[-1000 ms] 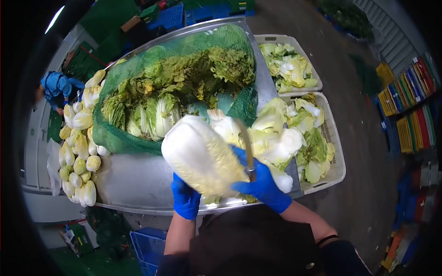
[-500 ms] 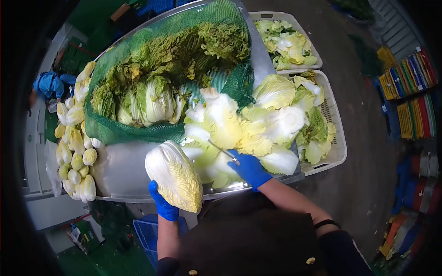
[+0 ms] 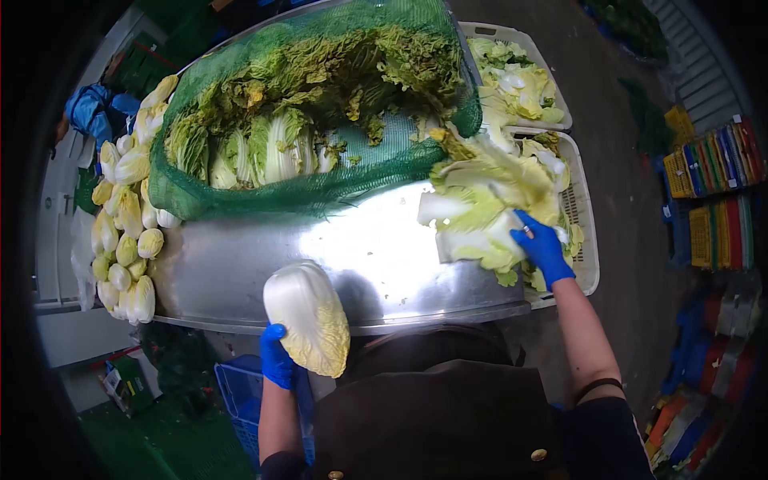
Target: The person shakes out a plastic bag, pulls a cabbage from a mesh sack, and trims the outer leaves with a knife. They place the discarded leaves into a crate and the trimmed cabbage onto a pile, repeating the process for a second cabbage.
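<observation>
My left hand, in a blue glove, holds a trimmed Chinese cabbage at the table's front edge, its white base pointing away from me. Also gloved in blue, my right hand is closed around a knife; only a bit of it shows, and the blade is hidden. That hand presses against a heap of loose cabbage leaves at the right edge of the table, partly over a crate. Behind, a green net sack lies open with untrimmed Chinese cabbages inside.
Trimmed cabbages are stacked at the left end of the steel table. Two pale crates stand on the right, a near crate and a far crate, both with leaves. A blue basket sits below at left.
My right hand has moved right, sweeping the loose leaves from the table's middle towards the near crate. The cabbage in my left hand has tilted more upright and stays near the front edge.
</observation>
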Tool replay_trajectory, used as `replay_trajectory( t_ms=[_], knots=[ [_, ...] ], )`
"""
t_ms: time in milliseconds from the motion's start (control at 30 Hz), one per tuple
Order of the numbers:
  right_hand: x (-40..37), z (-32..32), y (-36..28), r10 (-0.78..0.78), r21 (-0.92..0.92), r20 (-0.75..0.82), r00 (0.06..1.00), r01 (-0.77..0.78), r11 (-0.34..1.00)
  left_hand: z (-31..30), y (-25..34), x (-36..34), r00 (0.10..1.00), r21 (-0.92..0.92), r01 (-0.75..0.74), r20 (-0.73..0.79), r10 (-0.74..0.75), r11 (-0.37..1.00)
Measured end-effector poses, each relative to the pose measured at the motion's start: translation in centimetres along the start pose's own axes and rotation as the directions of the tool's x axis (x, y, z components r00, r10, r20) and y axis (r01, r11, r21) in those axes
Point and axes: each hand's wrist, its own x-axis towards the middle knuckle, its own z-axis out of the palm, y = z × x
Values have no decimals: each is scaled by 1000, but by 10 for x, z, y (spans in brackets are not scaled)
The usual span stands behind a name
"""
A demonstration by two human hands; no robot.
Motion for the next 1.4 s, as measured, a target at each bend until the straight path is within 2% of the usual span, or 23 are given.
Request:
replay_trajectory(
  t_ms=[33, 67, 133, 167, 200, 233, 300, 333, 400, 433, 467, 500, 533, 600, 633, 700, 800, 1233, 1300, 1400],
  knots=[
    [9, -11, -1, 15, -5, -29, 999, -15, 1000, 8, -1, 7, 999, 136, -7, 39, 2, 991],
    [12, -27, -2, 183, -39, 3, 983, -183, 982, 16, -1, 14, 997, 272, -19, 78, -2, 962],
    [21, -43, 18, 238, -93, 1, 971, -237, 967, 37, -1, 34, 983, 478, -106, 182, 20, 872],
    [20, -46, 26, 237, -90, -4, 971, -236, 967, 49, -1, 45, 969, 634, -189, 245, 36, 750],
    [16, -49, 26, 206, -155, -117, 972, -223, 962, 61, -3, 56, 950, 757, -270, 309, 39, 595],
    [11, -52, 24, 167, -222, -224, 960, -217, 951, 72, -8, 64, 950, 757, -271, 311, 36, 594],
    [-8, -48, 6, 134, -202, -282, 950, -196, 960, 95, -21, 79, 886, 863, -463, 458, 74, 204],
    [-21, -40, -8, 103, -183, -337, 936, -172, 968, 106, -26, 85, 882, 881, -470, 467, 56, 60],
    [-48, -14, -38, -26, 22, -353, 935, 36, 999, 124, -43, 96, 869, 872, -485, 489, 69, -71],
    [-60, 2, -53, -54, 68, -340, 939, 81, 994, 126, -53, 104, 867, 868, -491, 495, 53, -75],
    [-70, 17, -70, -79, 114, -328, 941, 123, 986, 126, -64, 114, 832, 834, -534, 548, 88, -139],
    [-78, 27, -90, -45, 190, -238, 970, 92, 977, 126, -75, 122, 791, 795, -572, 600, 118, -202],
    [-83, 37, -106, -18, 263, -146, 989, 56, 963, 128, -83, 128, 790, 790, -579, 605, 98, -203],
    [-86, 53, -117, 104, 333, 117, 988, -137, 933, 131, -95, 137, 817, 787, -510, 570, 91, -347],
    [-86, 62, -118, 121, 335, 111, 986, -151, 930, 133, -98, 139, 816, 782, -519, 573, 73, -346],
    [-82, 76, -118, 54, 218, 74, 996, -69, 974, 137, -99, 142, 823, 748, -494, 566, 38, -444],
    [-76, 74, -123, 77, 130, 96, 992, -89, 987, 137, -98, 143, 840, 759, -472, 541, 31, -448],
    [-63, 69, -125, 63, 48, 205, 977, -74, 996, 137, -96, 151, 848, 752, -474, 530, -6, -458],
    [-58, 70, -123, 24, 53, 234, 972, -37, 998, 139, -95, 152, 859, 748, -460, 512, -24, -480],
    [-48, 79, -116, 72, -17, 281, 957, -70, 997, 142, -91, 156, 868, 764, -461, 494, -50, -452]
  ],
)
